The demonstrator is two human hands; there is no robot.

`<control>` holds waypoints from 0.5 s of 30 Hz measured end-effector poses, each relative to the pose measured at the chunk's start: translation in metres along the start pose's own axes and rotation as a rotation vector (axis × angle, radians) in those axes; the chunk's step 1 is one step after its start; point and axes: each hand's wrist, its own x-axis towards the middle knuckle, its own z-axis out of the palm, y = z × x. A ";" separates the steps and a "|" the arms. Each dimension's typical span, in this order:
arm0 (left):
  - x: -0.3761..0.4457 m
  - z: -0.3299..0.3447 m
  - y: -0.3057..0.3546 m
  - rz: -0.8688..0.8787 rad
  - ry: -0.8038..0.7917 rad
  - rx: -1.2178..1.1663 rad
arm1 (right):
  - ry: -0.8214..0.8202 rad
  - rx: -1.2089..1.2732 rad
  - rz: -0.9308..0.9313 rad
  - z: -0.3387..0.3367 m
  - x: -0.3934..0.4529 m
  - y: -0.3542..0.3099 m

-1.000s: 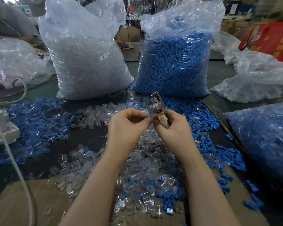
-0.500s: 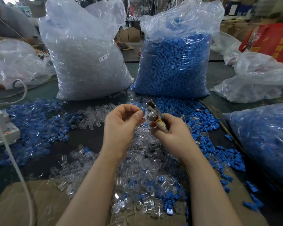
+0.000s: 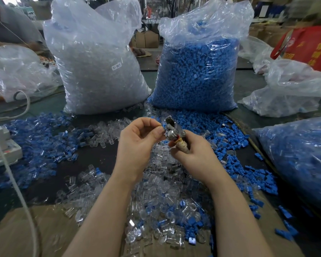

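Note:
My right hand (image 3: 193, 156) grips a small metal tool (image 3: 172, 128) by its tape-wrapped handle, the metal head pointing up and left. My left hand (image 3: 137, 143) is raised just left of the tool head, thumb and forefinger pinching a small part (image 3: 163, 125) right at the head; the part is mostly hidden by my fingers. Below my hands lies a heap of clear plastic caps (image 3: 161, 191) mixed with some blue ones. Loose blue plastic pieces (image 3: 228, 130) spread out to the right.
A tall bag of clear caps (image 3: 96, 67) and a tall bag of blue pieces (image 3: 198, 71) stand behind. More bags lie at right (image 3: 304, 160) and back right (image 3: 289, 89). Assembled blue-and-clear parts (image 3: 37, 141) pile at left, beside a white device (image 3: 2, 147) with a cable. Cardboard (image 3: 26, 230) lies at the front.
My hands have lifted slightly and drawn a little apart, then the left came back to the tool head. The tool tilted further to the left.

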 end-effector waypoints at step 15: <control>0.002 -0.005 0.001 0.002 -0.004 0.028 | 0.067 -0.092 -0.055 0.004 -0.002 -0.003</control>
